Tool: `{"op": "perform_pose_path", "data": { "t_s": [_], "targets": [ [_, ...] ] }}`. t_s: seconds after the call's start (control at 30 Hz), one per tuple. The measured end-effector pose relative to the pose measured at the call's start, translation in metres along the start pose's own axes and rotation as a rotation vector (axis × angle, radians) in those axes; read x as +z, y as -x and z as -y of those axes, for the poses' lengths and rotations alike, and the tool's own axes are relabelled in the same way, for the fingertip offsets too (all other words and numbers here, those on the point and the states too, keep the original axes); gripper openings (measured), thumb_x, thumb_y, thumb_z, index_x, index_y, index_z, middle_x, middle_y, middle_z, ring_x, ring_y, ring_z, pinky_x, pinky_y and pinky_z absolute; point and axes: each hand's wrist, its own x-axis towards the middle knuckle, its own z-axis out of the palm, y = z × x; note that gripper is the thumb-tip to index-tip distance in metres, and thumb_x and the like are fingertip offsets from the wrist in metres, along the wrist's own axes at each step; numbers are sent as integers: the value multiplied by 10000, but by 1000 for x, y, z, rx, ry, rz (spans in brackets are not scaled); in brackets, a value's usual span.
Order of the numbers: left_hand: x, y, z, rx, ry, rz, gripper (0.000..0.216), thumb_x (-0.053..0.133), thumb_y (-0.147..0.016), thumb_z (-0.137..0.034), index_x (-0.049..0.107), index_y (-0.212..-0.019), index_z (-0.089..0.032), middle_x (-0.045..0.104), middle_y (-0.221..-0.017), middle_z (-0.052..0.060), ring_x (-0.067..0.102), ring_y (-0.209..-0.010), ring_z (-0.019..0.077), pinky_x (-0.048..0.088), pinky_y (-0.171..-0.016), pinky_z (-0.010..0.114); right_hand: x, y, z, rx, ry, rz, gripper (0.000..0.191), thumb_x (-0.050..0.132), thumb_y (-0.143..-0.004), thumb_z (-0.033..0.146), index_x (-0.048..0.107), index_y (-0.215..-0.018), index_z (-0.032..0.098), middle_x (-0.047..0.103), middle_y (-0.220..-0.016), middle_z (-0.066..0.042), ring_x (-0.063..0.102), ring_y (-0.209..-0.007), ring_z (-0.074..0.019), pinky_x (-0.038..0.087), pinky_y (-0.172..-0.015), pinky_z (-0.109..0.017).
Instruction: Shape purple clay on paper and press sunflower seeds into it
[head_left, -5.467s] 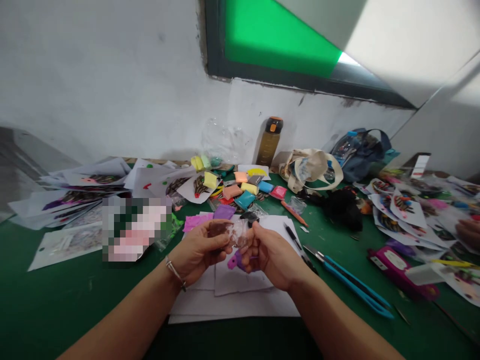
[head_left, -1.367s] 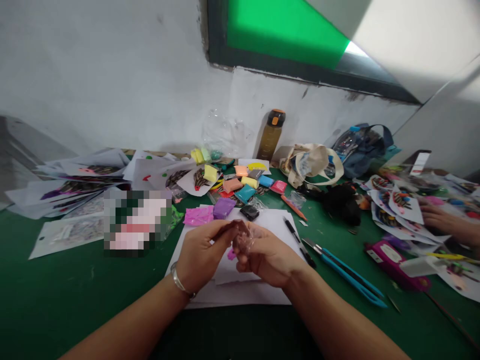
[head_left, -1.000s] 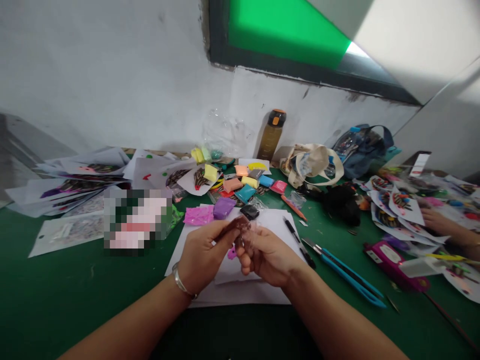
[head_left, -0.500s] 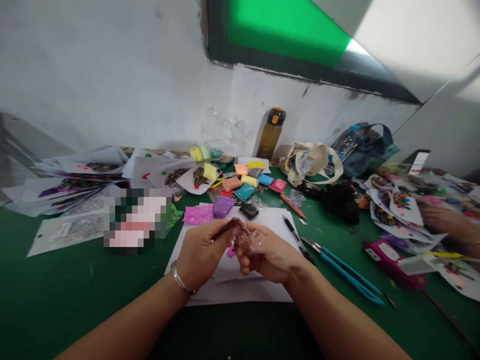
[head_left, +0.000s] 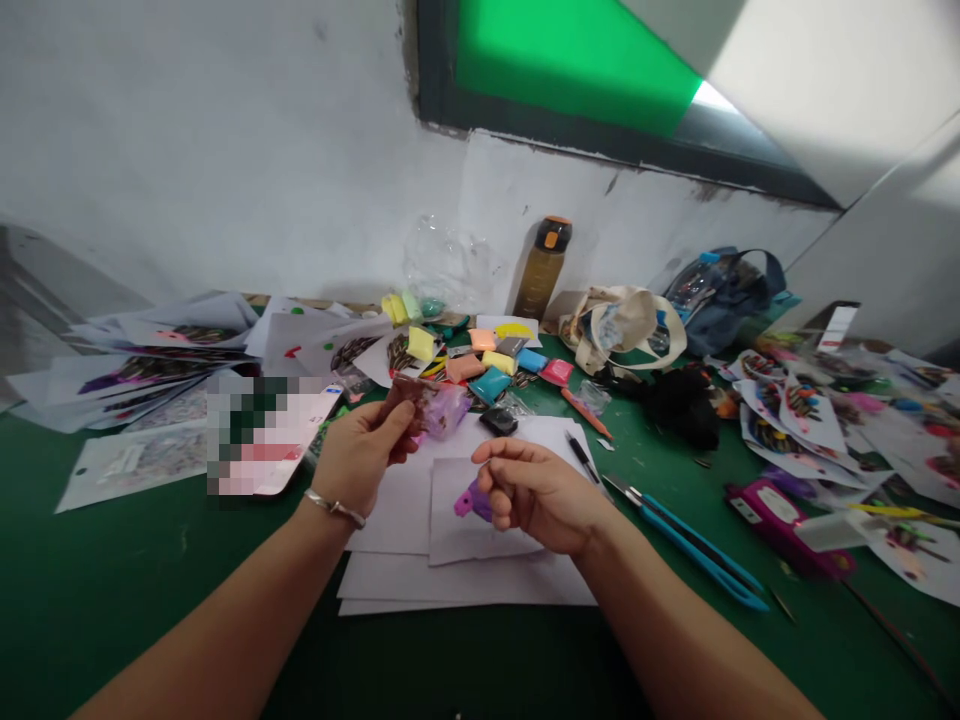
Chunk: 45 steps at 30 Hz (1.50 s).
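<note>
My left hand (head_left: 358,456), with a bracelet on its wrist, is raised over the table's middle left and pinches a small clear packet of brown clay (head_left: 400,397). My right hand (head_left: 529,492) hovers over a stack of white paper sheets (head_left: 420,560), its fingers curled close together; whether anything is between them I cannot make out. A purple clay shape (head_left: 466,500) lies on the top sheet just left of that hand. A purple clay packet (head_left: 448,408) sits beyond the left hand.
Several coloured clay packets (head_left: 489,382) lie behind the sheets, with a brown bottle (head_left: 541,266) at the wall. A black pen (head_left: 581,453) and blue tool (head_left: 690,543) lie to the right. Printed sheets (head_left: 802,408) and bags (head_left: 720,292) cover the right side, papers (head_left: 150,375) the left.
My hands have parted. The left one carried the brown clay packet up and to the left, and the right one stayed low over the paper. A co-worker's hand at the right edge has gone.
</note>
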Motion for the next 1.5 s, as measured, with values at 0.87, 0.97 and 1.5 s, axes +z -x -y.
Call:
{"op": "perform_pose_path", "data": {
  "t_s": [0.87,0.97,1.5],
  "targets": [
    [36,51,-3,-276,335,568,421,786,-711,-359,690,-1070,-160,699,-988,87,651,-834,180,532,-789,317,24,0,-14,-666,902,-524,96,585,-839,272,656,-810,214,585,-911,-26,545,-870,-160,436,-756,-273],
    [36,51,-3,-305,380,552,351,805,-692,-310,723,-991,-146,700,-955,86,642,-806,159,526,-749,264,22,-3,-19,-602,745,-560,218,619,-819,310,603,-1027,250,564,-1065,-40,546,-933,-178,458,-760,-294],
    [37,49,3,-413,488,534,242,812,-681,-194,710,-877,-96,605,-742,28,556,-641,70,512,-607,158,24,-8,-21,-474,654,-432,239,516,-896,395,652,-931,203,640,-874,-10,570,-810,-138,452,-728,-242]
  ]
}}
